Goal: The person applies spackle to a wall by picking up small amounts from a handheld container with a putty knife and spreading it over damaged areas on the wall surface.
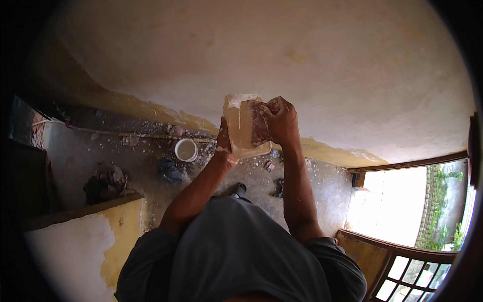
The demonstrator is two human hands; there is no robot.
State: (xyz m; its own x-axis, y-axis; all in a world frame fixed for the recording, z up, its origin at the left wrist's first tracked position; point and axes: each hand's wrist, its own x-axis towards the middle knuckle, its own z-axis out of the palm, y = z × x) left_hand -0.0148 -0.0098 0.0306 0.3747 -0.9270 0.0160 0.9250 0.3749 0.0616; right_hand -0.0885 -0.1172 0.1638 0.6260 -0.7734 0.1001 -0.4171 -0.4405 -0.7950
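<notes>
My left hand (225,145) grips a pale, rectangular plastic tray (233,123) from its left side and from beneath, with most of the fingers hidden behind it. White putty (244,98) is smeared along the tray's far end. In my right hand (283,122) is a flat, wide putty scraper (259,124), reddish-brown where I grip it and tan toward its left edge. The scraper lies across the tray's opening; whether it touches the inside, I cannot tell. White smudges mark both hands.
A wall (332,65), whitish above and yellow along its lower band, rises in front. On the spattered floor are a white bucket (186,150), a long pole (126,134) and a dark bag (169,171). A low wall (95,241) stands left, a doorway (387,201) right.
</notes>
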